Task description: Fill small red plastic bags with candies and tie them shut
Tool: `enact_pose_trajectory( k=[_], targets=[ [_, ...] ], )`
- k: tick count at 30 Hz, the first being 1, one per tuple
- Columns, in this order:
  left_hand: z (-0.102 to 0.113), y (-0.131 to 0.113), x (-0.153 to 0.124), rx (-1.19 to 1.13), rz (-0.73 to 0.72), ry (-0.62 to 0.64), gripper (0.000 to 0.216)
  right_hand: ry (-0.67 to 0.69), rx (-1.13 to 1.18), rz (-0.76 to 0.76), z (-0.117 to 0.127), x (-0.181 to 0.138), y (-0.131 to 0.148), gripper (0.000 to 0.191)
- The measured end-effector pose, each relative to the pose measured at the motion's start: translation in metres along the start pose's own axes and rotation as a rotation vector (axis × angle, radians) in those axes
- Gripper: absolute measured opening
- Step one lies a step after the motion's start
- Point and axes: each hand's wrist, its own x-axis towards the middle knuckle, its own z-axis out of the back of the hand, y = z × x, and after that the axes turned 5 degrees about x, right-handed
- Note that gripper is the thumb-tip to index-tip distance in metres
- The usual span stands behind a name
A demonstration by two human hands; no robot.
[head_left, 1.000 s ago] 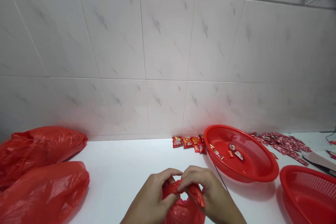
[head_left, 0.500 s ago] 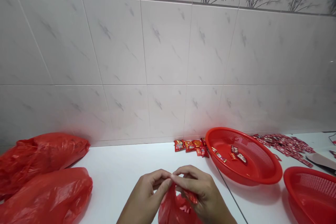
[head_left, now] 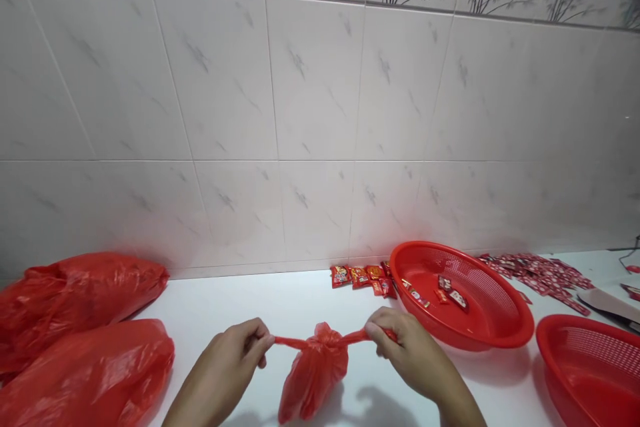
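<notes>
A small red plastic bag hangs between my hands above the white counter. My left hand is closed in a pinch on the bag's left handle strip. My right hand is closed on the right handle strip. Both strips are stretched taut sideways from a knot at the bag's top. The bag's body droops below the knot.
Two stuffed red bags lie at the left by the tiled wall. A red mesh basket with a few packets sits at the right, a second red basket nearer. Small red packets and flat red wrappers lie along the wall.
My hands were together over the bag's top working the handles; now they have pulled apart sideways, stretching the handle strips tight into a knot.
</notes>
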Motion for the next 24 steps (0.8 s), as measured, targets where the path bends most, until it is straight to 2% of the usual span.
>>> enact_pose_trajectory(
  k=[3, 6, 8, 10, 11, 13, 14, 15, 16, 17, 19, 21, 24],
  targets=[
    [-0.011, -0.031, -0.010, -0.162, -0.102, -0.027, 0.037, 0.136, 0.220, 0.103, -0.013, -0.005, 0.021, 0.049],
    [-0.028, -0.064, -0.024, -0.310, -0.238, 0.009, 0.034, 0.329, 0.328, 0.166, -0.036, -0.009, 0.039, 0.031],
    [-0.038, -0.078, -0.033, -0.367, -0.310, 0.045, 0.030, 0.362, 0.339, 0.168, -0.048, -0.009, 0.045, 0.022],
    [-0.045, -0.082, -0.039, -0.388, -0.326, 0.068, 0.016, 0.300, 0.312, 0.161, -0.053, -0.009, 0.046, 0.025],
    [-0.047, -0.080, -0.041, -0.386, -0.314, 0.065, 0.033, 0.244, 0.299, 0.168, -0.053, -0.010, 0.047, 0.032],
    [-0.054, -0.074, -0.044, -0.372, -0.298, 0.059, 0.100, 0.133, 0.304, 0.206, -0.051, -0.013, 0.049, 0.043],
    [-0.057, -0.071, -0.045, -0.377, -0.299, 0.080, 0.124, 0.091, 0.326, 0.240, -0.051, -0.015, 0.051, 0.046],
    [-0.062, -0.068, -0.047, -0.397, -0.303, 0.121, 0.132, 0.059, 0.350, 0.278, -0.051, -0.018, 0.053, 0.048],
    [-0.066, -0.066, -0.050, -0.426, -0.307, 0.172, 0.127, 0.046, 0.373, 0.316, -0.052, -0.022, 0.056, 0.048],
    [-0.071, -0.065, -0.054, -0.457, -0.305, 0.223, 0.110, 0.054, 0.388, 0.350, -0.053, -0.026, 0.059, 0.048],
    [-0.079, -0.064, -0.063, -0.512, -0.252, 0.287, 0.063, 0.127, 0.378, 0.406, -0.057, -0.035, 0.067, 0.046],
    [-0.086, -0.058, -0.076, -0.529, -0.182, 0.298, 0.029, 0.250, 0.304, 0.412, -0.060, -0.043, 0.075, 0.039],
    [-0.092, -0.031, -0.102, -0.572, -0.115, 0.246, 0.014, 0.405, 0.155, 0.351, -0.057, -0.050, 0.080, 0.018]
  ],
)
